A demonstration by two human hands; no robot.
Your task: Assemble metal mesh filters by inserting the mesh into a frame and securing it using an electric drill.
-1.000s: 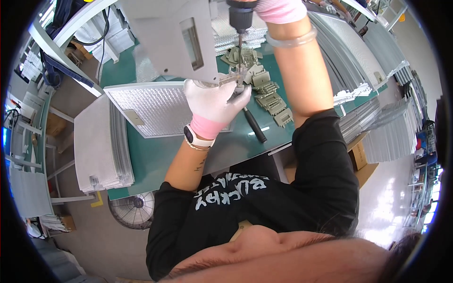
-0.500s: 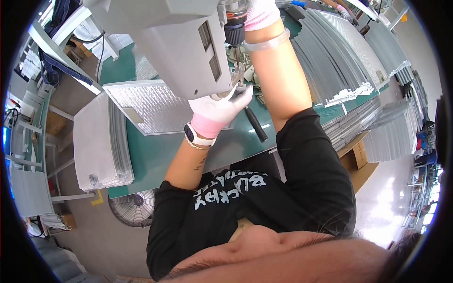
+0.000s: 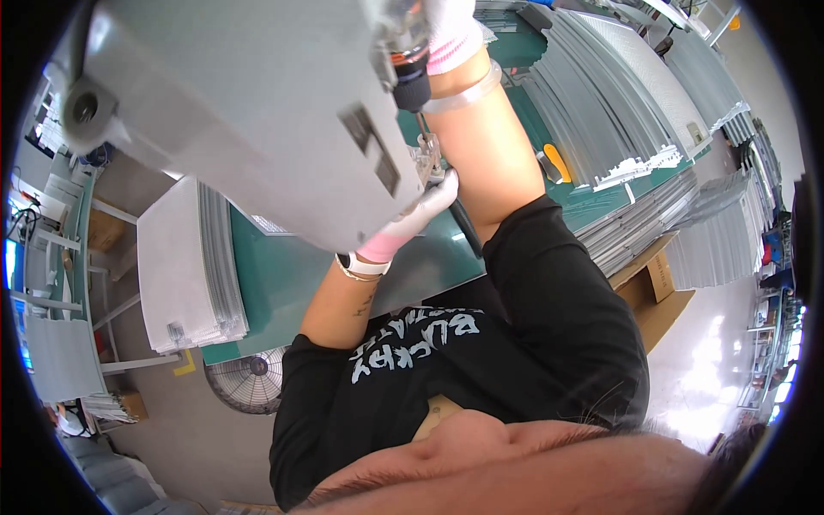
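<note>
A large grey machine head [image 3: 249, 120] fills the upper left. At its right side a power screwdriver with a black collar [image 3: 412, 90] points down, its thin bit entering a clear guide piece [image 3: 427, 154]. My left hand [image 3: 416, 219], in a white glove with a pink cuff, reaches under the machine. Its thumb is bent in beside the foot of the guide; the other fingers and whatever they hold are hidden. A black bar-like handle [image 3: 466, 230] slants down beside that thumb. Up beside the screwdriver is my gloved right hand [image 3: 451, 34], its fingers hidden.
A stack of pale panels [image 3: 184, 266] stands left on the green table [image 3: 275, 296]. Many long grey strips [image 3: 592, 103] stand in rows at right. A yellow-and-black tool [image 3: 554, 163] lies by my right forearm. A fan [image 3: 245, 382] stands below; an open carton [image 3: 657, 292] is at right.
The machine looks larger and covers most of the mesh panel and more of my left hand. My right arm appears further left, revealing the yellow-and-black tool and covering the small parts.
</note>
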